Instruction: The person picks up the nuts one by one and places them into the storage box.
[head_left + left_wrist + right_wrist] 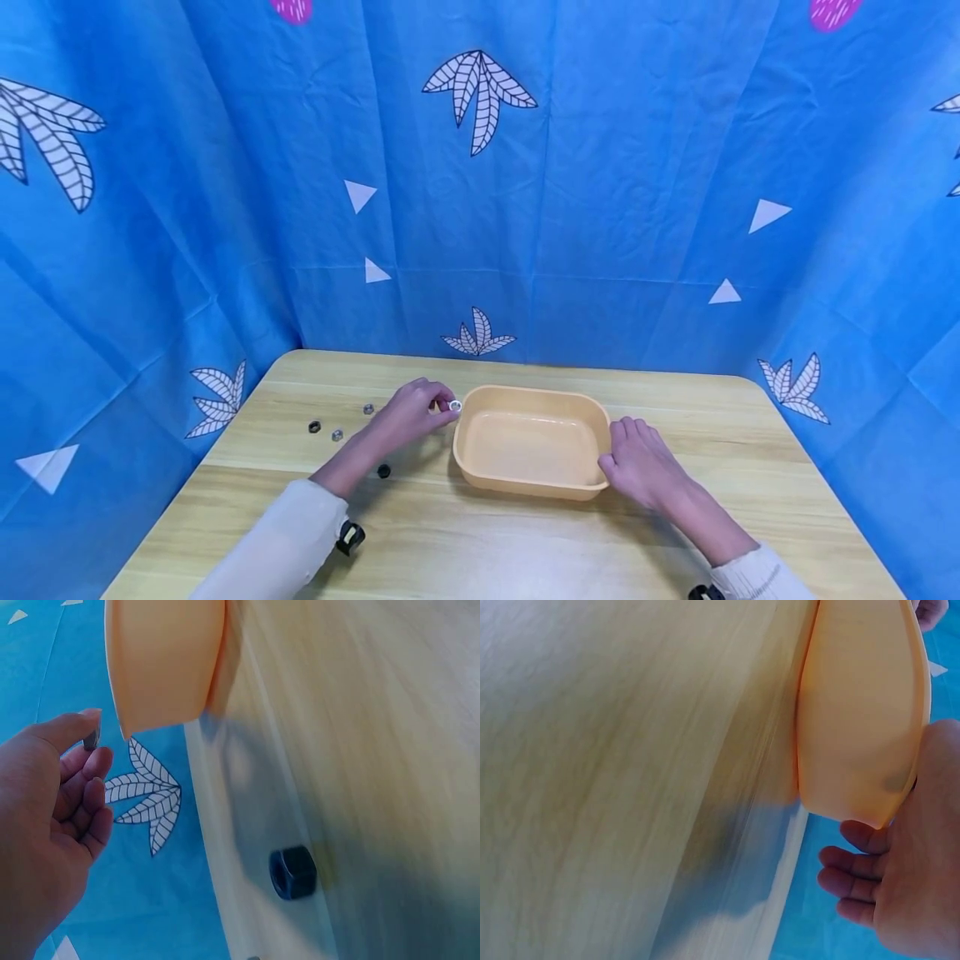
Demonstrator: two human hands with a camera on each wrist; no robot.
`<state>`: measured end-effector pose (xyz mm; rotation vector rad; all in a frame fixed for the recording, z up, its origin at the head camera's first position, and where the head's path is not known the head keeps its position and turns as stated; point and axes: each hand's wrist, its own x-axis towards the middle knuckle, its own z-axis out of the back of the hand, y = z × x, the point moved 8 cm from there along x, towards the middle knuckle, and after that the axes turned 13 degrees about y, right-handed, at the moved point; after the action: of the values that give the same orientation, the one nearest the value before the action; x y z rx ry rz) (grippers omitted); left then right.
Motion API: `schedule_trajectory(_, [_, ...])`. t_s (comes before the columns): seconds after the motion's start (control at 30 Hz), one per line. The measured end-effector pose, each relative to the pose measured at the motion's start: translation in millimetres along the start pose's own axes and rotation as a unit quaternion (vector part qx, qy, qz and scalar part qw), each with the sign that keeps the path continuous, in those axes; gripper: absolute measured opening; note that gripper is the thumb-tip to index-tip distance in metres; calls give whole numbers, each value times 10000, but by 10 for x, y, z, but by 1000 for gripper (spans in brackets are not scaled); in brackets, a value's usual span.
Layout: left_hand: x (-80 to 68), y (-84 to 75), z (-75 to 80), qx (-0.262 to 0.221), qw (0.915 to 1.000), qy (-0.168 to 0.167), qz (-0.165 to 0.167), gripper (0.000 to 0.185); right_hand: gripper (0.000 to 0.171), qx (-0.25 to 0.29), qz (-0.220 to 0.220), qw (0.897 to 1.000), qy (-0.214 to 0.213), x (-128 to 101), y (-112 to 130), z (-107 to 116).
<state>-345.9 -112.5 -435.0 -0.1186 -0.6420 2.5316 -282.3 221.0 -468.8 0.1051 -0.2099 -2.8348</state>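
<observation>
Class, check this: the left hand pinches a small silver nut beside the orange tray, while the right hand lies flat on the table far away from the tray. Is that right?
Not quite. The head view shows the right hand resting against the orange tray, not far from it. The left hand does pinch the silver nut beside the tray.

A light wood-grain tabletop (525, 542) with rounded far corners stands enclosed by a blue cloth backdrop (600, 208) hung behind it and down both sides. The creased cloth carries white leaf prints (480, 96), small white triangles (360, 196) and pink shapes (832, 10) along its upper edge. Lighting is even.
</observation>
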Motion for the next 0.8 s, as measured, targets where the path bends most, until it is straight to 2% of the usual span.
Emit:
schedule_trajectory(0.3, [148,-175,-47,31,9992,191,-345,19,20,70,-77,9999,104,37,7,20])
schedule_trajectory(0.8, [298,-411,-213,134,9944,464,-937,17,23,25,-80,10000,22,37,21,15])
